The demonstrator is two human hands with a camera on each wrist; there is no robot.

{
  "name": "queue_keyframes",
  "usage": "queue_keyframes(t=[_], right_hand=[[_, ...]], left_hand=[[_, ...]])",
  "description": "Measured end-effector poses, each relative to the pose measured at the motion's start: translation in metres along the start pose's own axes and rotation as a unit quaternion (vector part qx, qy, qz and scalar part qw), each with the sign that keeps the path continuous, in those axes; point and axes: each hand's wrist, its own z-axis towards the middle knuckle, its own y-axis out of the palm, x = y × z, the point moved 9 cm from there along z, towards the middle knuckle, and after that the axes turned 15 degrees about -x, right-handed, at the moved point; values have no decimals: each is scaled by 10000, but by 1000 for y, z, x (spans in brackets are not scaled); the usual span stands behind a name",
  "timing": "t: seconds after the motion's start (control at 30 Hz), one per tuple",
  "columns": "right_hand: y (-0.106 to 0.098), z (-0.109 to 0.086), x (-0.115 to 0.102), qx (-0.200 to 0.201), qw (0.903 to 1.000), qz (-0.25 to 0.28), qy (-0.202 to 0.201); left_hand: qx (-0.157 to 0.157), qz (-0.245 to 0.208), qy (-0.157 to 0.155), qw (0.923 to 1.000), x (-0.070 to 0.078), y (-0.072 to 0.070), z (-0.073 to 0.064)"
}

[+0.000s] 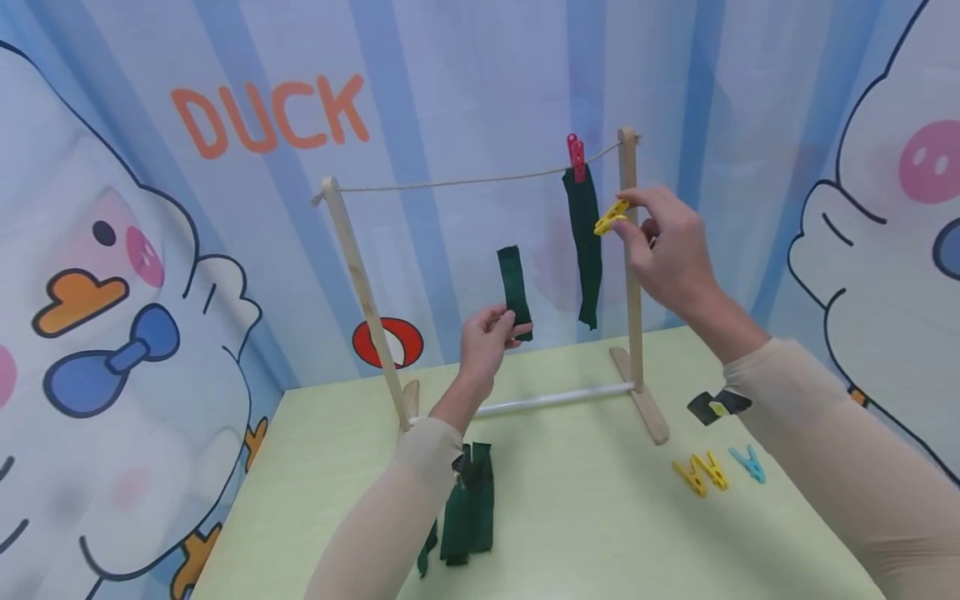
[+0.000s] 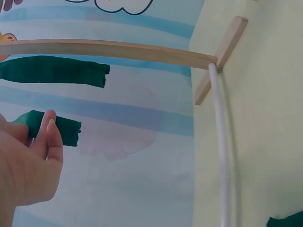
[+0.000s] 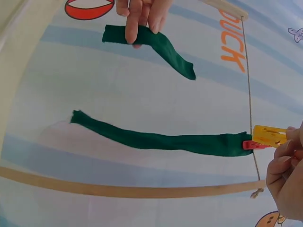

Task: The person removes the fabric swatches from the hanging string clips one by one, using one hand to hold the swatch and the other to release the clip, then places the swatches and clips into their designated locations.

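Note:
My left hand (image 1: 486, 343) pinches a dark green cloth strip (image 1: 513, 279) near its lower end, below the string (image 1: 450, 182) of a small wooden rack. The strip's upper part stands above the fingers and bends over in the right wrist view. Between thumb and fingertips, my right hand (image 1: 671, 246) holds a yellow clothespin (image 1: 611, 217) close to the rack's right post (image 1: 632, 275). Beside it, a second green strip (image 1: 583, 250) hangs from the string under a red clothespin (image 1: 576, 158). In the right wrist view the yellow clothespin (image 3: 269, 136) overlaps the red one.
Several green strips (image 1: 468, 508) lie on the pale table (image 1: 570, 517), partly behind my left sleeve. Two yellow clothespins (image 1: 708, 469) and a blue clothespin (image 1: 747, 463) lie at the right. A white bar (image 1: 555, 400) joins the rack's feet. Behind hangs a duck-printed curtain (image 1: 465, 92).

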Motion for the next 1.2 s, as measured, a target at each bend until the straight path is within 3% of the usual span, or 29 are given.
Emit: queue_keyframes(t=[0.2,0.57,0.77,1.0,1.2], right_hand=[[1,-25,22,-61,9994,64,322],[5,-90,80,-330,9945,119,982],[1,-119,102,-532,9885,-220,1397],[-3,-148,121,-731,9819,-353,1712],[0,-173,138,-1076,9693,-439,2167]], left_hand=[[-32,-13,-186,9998,-19,-7,-12],[65,-162,-501,9986,-57,-16,-31],[198,-260,-760,9966,-75,-19,-44],[183,-263,-841,9959,-91,-20,-53],[181,-276,-938,9950,-106,-21,-66]])
